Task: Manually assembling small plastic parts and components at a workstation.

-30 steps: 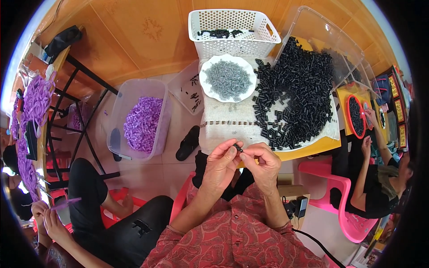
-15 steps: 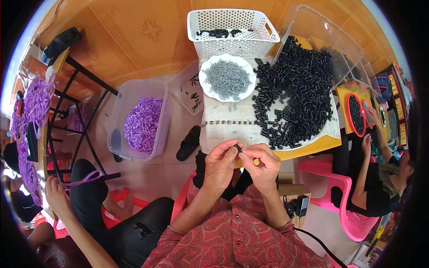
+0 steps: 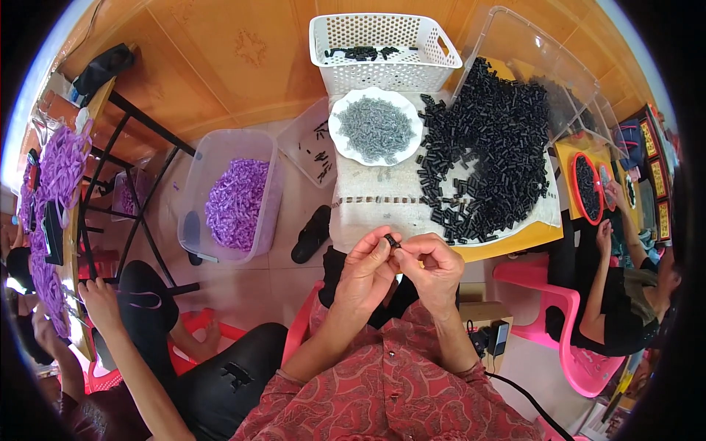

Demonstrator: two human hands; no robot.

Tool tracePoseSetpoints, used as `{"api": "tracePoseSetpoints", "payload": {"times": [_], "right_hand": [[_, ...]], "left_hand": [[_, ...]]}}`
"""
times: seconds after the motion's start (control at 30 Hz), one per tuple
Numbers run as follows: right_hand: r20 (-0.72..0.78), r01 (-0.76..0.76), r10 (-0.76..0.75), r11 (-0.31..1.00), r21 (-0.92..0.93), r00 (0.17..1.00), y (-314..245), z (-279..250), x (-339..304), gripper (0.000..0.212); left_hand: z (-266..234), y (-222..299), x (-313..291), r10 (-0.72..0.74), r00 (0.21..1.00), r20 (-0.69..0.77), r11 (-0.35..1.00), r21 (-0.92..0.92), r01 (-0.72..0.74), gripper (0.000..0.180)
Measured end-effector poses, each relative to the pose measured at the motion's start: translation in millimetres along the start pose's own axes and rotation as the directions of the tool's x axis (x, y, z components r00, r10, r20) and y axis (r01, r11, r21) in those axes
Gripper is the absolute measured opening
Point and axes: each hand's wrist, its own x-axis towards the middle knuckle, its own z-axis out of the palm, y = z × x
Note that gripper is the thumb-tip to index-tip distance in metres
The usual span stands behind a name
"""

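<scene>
A small black plastic cylinder (image 3: 392, 240) sits pinched between the fingertips of my left hand (image 3: 368, 266) and my right hand (image 3: 432, 266), just in front of the table's near edge. Both hands are closed on it, thumbs against forefingers. Anything smaller inside my right fingertips is hidden. Beyond them lies a white cloth (image 3: 375, 220) with a dashed dark line across it. A big heap of loose black cylinders (image 3: 493, 147) covers its right side. Small clear pieces (image 3: 377, 131) fill a scalloped white plate (image 3: 338, 151) behind the cloth.
At the back stands a white perforated basket (image 3: 382, 77) beside a tipped clear bin (image 3: 507, 26). On the floor to the left, a clear tub (image 3: 193, 176) holds purple pieces. A co-worker's hand (image 3: 101, 303) works with purple ribbon at the left; another person sits right on a pink chair (image 3: 562, 323).
My hands stay nearly in place, and the black cylinder has turned slightly between my fingers. At the left, the co-worker's hand has shifted and the purple ribbon hangs differently.
</scene>
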Motion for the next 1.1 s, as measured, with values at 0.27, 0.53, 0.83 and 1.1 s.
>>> {"api": "tracePoseSetpoints", "payload": {"times": [0.27,0.53,0.83,1.1], "right_hand": [[-0.007,0.046,-0.046,0.997,-0.054,0.999,-1,3,3,0.013],[-0.004,0.122,-0.126,0.972,-0.200,0.992,-6,3,3,0.015],[0.065,0.219,-0.209,0.939,-0.264,0.976,-2,-4,9,0.019],[0.083,0.183,-0.166,0.934,-0.308,0.983,-3,-10,9,0.024]], "left_hand": [[7,1,-2,0.045,0.999,-0.012,0.997,0.067,-0.044,0.023],[6,3,-2,0.100,0.995,0.000,0.973,0.211,-0.098,0.022],[2,5,-1,0.142,0.989,0.042,0.939,0.309,-0.147,0.023],[3,4,-1,0.089,0.995,0.038,0.961,0.260,-0.095,0.023]]}}
